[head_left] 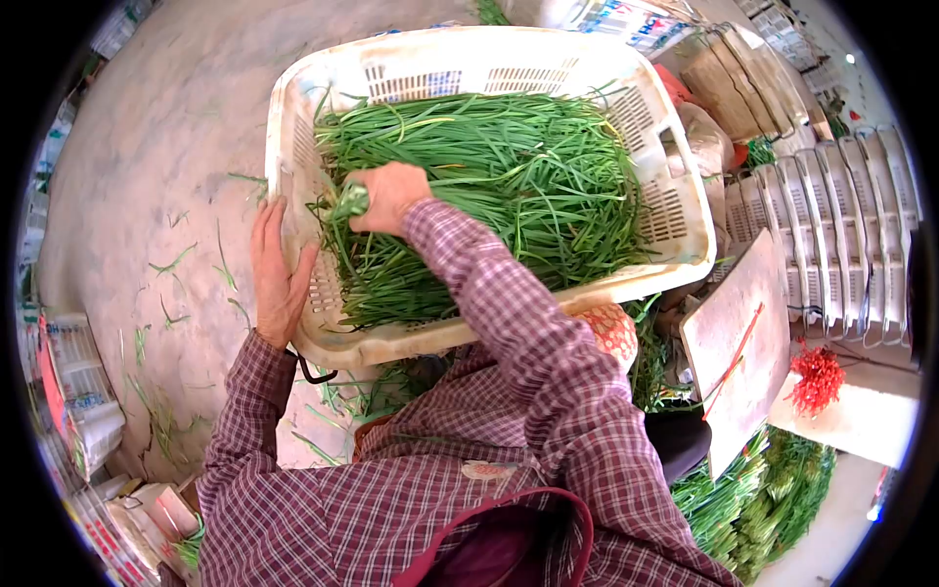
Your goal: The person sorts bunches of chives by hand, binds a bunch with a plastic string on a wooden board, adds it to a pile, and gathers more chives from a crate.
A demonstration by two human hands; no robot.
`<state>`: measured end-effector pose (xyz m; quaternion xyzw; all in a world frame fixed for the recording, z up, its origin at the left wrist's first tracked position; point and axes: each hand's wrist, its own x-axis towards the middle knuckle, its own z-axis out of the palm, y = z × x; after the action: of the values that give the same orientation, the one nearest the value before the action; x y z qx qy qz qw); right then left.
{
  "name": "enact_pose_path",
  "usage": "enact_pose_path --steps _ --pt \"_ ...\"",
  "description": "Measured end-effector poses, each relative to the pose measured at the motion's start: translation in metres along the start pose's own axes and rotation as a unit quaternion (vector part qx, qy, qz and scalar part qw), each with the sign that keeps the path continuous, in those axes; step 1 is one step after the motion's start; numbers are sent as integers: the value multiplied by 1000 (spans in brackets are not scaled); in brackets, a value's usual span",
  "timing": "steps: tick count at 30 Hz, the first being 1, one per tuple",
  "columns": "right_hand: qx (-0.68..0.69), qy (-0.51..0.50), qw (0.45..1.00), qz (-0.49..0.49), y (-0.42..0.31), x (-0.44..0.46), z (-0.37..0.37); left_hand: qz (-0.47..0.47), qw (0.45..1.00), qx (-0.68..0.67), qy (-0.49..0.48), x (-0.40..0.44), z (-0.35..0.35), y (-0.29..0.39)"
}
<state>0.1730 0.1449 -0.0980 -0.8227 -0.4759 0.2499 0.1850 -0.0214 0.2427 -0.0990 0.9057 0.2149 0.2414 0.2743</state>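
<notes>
A large white plastic basket [504, 44] with slotted walls stands in front of me, holding a thick layer of long green garlic chives [469, 147]. Over the left part of the basket, my right hand [394, 196] is closed around a bunch of garlic chives [351, 202]; its pale cut ends point left. Against the basket's left rim lies my left hand [279, 274], fingers stretched out and thumb apart.
Stacked white baskets [827, 225] stand at right, near a tilted board [734, 342] and a bunch of red ties [817, 380]. More green bundles [773, 509] lie lower right. Loose leaves [176, 259] are scattered across the floor at left.
</notes>
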Motion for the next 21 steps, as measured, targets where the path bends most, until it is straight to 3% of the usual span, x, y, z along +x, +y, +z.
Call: enact_pose_path --steps 3,6,7,9,10,12,13,15,16,17,19,21 --pt "57 140 987 -53 12 -31 -44 85 993 77 -28 9 0 11" --pt "61 189 978 -55 13 -61 -74 105 961 117 -226 23 8 29" --pt "66 196 976 -62 10 -73 -84 112 961 119 -225 29 13 36" --pt "69 209 973 -66 13 -95 -98 171 924 73 -334 39 30 58" --pt "100 224 967 -74 17 -104 -102 171 916 -44 -360 45 42 76" --pt "124 284 945 -108 24 -122 -110 158 901 -67 -397 50 61 119" --pt "173 243 952 -69 14 -145 -128 124 891 -165 -405 51 84 127" --pt "276 292 908 -116 27 -164 -141 110 832 -280 -467 58 100 176" --pt "300 325 886 -139 27 -184 -155 131 837 -336 -412 57 101 201" --pt "323 356 862 -162 23 -208 -173 103 791 -447 -404 56 98 229" --pt "283 401 849 -194 13 -263 -211 198 784 -491 -325 58 88 280" --pt "320 461 801 -209 17 -299 -231 277 784 -470 -295 60 77 326"
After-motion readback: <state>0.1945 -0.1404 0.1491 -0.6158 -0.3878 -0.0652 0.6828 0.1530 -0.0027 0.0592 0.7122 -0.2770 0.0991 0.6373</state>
